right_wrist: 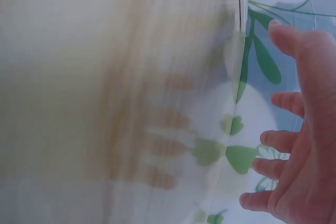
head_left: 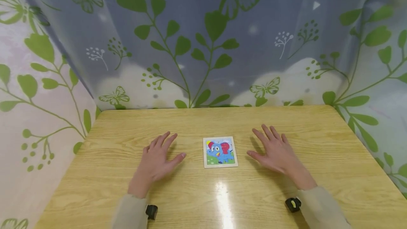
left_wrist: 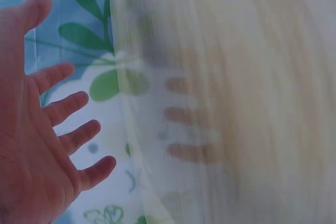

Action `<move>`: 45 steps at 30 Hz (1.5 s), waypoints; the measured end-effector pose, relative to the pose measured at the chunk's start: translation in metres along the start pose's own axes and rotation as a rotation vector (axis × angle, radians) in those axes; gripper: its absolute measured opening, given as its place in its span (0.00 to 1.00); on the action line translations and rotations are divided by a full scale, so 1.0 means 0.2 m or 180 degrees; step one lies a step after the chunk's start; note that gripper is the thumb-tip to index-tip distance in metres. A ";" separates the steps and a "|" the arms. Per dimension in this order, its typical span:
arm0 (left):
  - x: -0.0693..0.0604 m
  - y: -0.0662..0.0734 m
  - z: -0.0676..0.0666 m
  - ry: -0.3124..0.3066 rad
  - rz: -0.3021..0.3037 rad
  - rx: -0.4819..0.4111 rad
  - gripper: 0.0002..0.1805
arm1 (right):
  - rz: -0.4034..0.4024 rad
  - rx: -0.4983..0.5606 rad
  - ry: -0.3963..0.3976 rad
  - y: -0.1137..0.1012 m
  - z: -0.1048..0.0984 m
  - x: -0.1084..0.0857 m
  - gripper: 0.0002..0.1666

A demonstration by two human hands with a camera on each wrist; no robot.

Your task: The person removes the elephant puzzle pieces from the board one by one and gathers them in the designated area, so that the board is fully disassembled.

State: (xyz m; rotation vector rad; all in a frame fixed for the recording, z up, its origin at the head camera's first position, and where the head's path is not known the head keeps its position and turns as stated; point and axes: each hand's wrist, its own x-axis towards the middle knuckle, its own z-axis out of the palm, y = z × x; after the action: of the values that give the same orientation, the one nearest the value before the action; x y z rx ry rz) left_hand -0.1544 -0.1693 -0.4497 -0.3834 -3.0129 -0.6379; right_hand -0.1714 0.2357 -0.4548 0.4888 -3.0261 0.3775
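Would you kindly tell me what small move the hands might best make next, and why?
I would probably ease the right hand inward toward the elephant picture: it lies on the table between that hand and the left hand; neither touches it, both are empty, and the right hand looks nearer.

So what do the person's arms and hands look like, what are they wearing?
The left hand and right hand wear no gloves. The left sleeve and right sleeve are long and pale beige. By the wrists sit a left black box and a right black box, both small; the right one has a yellowish mark.
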 end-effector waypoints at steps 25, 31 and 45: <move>0.15 0.32 0.15 -0.0298 0.0346 -0.0264 0.34 | -0.0432 0.0363 -0.0081 -0.13 0.07 0.17 0.43; 0.20 0.39 0.19 -0.0306 0.0425 -0.0305 0.32 | -0.0480 0.0560 -0.0074 -0.15 0.08 0.22 0.37; 0.29 0.46 0.27 -0.0520 0.0378 -0.0149 0.31 | -0.0619 0.0651 -0.0106 -0.17 0.09 0.29 0.24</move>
State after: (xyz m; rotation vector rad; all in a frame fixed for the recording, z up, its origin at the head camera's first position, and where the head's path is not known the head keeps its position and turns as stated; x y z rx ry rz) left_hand -0.1879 -0.0527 -0.4579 -0.6418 -3.1010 -0.7011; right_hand -0.2163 0.1828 -0.4589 0.8020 -2.9494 0.6746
